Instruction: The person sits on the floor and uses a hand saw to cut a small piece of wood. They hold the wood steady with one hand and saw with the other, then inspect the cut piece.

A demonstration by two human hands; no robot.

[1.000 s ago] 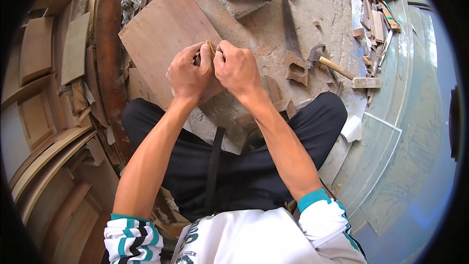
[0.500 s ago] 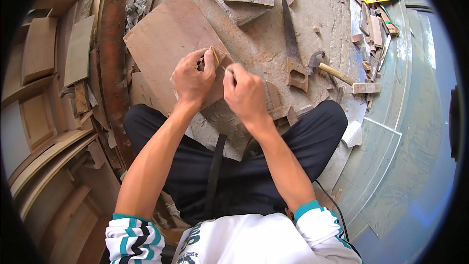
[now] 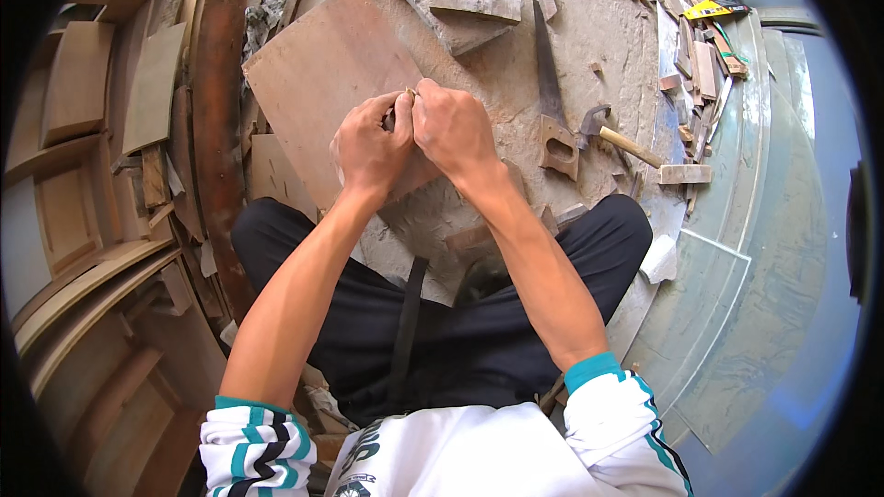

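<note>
Brown plywood, one flat board [image 3: 322,83], lies on the dusty floor [image 3: 599,46] in front of the seated person, and both hands meet over its near right edge. The left hand [image 3: 368,143] and the right hand [image 3: 453,129] press knuckle to knuckle, fingers [image 3: 391,115] curled tight around one small, thin object [image 3: 408,92] whose tip just shows between the thumbs. What kind of object it is cannot be told; most of it is hidden inside the two grips.

One handsaw [image 3: 550,106] lies to the right of the hands, blade pointing away, wooden handle nearest the person. Just beside that handle sits one hammer [image 3: 612,133], metal head toward the saw, pale shaft angled to the right. Two grey stone blocks [image 3: 465,5] rest beyond the board, one on top of the other. One small wood offcut [image 3: 684,174] lies right of the hammer. Curved wooden panels [image 3: 83,129] are stacked at the far left, too many and too overlapped to count.
</note>
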